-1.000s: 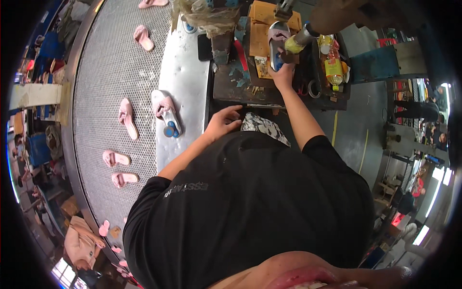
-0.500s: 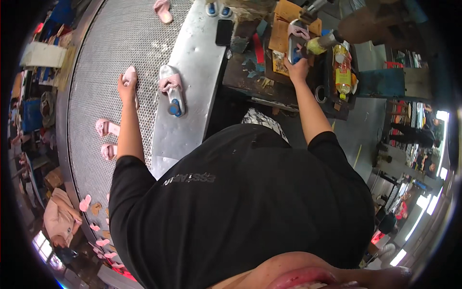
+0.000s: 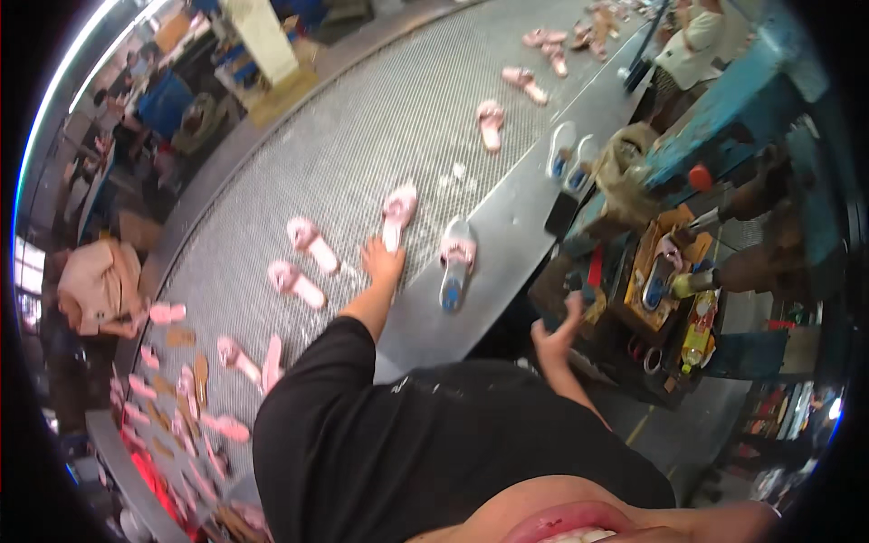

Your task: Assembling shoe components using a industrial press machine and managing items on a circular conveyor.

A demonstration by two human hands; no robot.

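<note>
My left hand [image 3: 384, 262] reaches over the mesh belt with its fingers apart, close against the heel end of a pink slipper [image 3: 398, 210] lying there. Whether the fingertips still touch it is hard to see. To its right, on the smooth metal ledge, lies another slipper [image 3: 458, 253] with a pink strap and a blue piece at its heel. My right hand [image 3: 558, 335] is raised with its fingers spread, holding nothing, left of the machine. A pink-strapped slipper with a blue heel piece [image 3: 656, 288] sits under the machine's metal arms.
Several pink slippers lie along the mesh belt [image 3: 317, 163], piled at lower left. A dark phone [image 3: 561, 214] and a pair of white-and-blue slipper shapes [image 3: 570, 156] rest on the ledge. A yellow-liquid bottle [image 3: 697, 333] stands beside the machine. A person [image 3: 101, 285] sits at left.
The view has swung around. My left hand has let the pink slipper down onto the belt and opened. My right hand has left the slipper at the machine and moved back.
</note>
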